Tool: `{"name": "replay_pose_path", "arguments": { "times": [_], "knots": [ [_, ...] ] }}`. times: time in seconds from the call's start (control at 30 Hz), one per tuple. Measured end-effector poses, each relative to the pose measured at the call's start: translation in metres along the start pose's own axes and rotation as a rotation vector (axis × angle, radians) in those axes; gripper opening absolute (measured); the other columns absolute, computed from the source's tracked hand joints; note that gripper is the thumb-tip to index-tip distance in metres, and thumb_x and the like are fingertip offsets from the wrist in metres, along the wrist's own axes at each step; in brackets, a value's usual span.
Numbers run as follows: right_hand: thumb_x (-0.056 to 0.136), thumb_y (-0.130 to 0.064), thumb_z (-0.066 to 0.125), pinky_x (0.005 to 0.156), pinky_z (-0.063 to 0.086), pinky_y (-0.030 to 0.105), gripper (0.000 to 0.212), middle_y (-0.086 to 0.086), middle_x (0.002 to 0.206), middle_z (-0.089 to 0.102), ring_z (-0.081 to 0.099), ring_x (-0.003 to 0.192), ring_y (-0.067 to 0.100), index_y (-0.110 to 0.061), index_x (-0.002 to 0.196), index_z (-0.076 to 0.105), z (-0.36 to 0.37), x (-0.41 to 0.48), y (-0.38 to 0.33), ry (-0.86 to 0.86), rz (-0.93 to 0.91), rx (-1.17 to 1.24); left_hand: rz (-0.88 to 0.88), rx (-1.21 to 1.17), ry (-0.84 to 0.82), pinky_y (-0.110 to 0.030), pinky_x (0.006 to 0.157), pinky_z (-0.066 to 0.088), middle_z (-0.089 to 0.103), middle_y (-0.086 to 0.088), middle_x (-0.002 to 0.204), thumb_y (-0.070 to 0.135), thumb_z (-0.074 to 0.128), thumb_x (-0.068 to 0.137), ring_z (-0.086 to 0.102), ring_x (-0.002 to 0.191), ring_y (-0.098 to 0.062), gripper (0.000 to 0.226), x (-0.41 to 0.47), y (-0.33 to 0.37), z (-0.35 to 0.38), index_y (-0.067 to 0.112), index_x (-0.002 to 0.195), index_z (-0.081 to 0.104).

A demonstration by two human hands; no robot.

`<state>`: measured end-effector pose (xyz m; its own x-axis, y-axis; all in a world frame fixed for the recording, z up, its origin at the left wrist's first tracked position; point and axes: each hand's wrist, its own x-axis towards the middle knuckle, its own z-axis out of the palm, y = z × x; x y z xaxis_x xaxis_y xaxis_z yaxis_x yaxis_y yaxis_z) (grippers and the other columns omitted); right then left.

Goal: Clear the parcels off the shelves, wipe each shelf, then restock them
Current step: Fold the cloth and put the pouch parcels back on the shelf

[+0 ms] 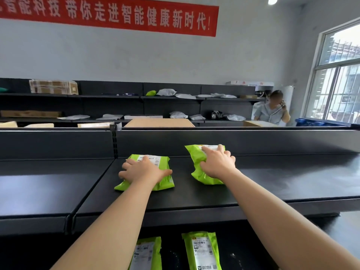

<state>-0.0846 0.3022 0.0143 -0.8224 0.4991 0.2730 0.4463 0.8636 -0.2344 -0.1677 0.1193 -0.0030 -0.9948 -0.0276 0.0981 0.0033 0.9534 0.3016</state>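
Note:
Two green parcels lie on the black top shelf [272, 184] in front of me. My left hand [143, 169] lies flat on the left green parcel [165, 182], fingers spread over its white label. My right hand [217, 162] grips the right green parcel [196, 158], fingers curled around its edge; this parcel is tilted up against the shelf's back panel. On the shelf below lie two more green parcels, one at left [148, 254] and one at right [202, 250], both label up.
The neighbouring shelf section [48, 184] is to the left. Across the aisle, dark shelves [109, 97] carry grey bags and cardboard boxes. A large carton [158, 122] stands behind the back panel. A seated person [272, 112] is at the far right by a window.

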Motion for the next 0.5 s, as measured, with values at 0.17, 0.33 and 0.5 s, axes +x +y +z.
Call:
{"name": "replay_pose_path", "arguments": {
  "times": [0.17,0.33,0.5],
  "knots": [
    [0.087,-0.035,0.046,0.099,0.031,0.046,0.059,0.013,0.141,0.033,0.038,0.124,0.038,-0.041,0.144,0.032,0.002,0.009,-0.004,-0.029,0.010,-0.054,0.011,0.021,-0.003,-0.048,0.098,0.035,0.034,-0.016,0.138,0.093,0.053,0.048,0.032,0.125,-0.035,0.112,0.002,-0.002,0.003,0.028,0.138,0.035],
    [0.087,-0.031,0.045,0.102,0.029,0.044,0.058,0.011,0.141,0.034,0.037,0.126,0.036,-0.044,0.143,0.035,-0.005,0.016,0.006,-0.071,0.039,-0.059,0.012,0.034,-0.005,-0.048,0.098,0.034,0.033,-0.016,0.137,0.090,0.055,0.050,0.031,0.125,-0.035,0.108,0.003,-0.001,0.004,0.028,0.136,0.037],
    [0.085,-0.025,0.044,0.104,0.028,0.045,0.062,0.010,0.141,0.033,0.035,0.127,0.036,-0.046,0.143,0.033,-0.011,0.015,0.021,-0.145,0.064,-0.073,0.008,0.033,-0.015,-0.049,0.099,0.033,0.032,-0.017,0.139,0.086,0.057,0.053,0.030,0.126,-0.036,0.105,0.002,0.001,0.002,0.027,0.137,0.037]
  ]
}}
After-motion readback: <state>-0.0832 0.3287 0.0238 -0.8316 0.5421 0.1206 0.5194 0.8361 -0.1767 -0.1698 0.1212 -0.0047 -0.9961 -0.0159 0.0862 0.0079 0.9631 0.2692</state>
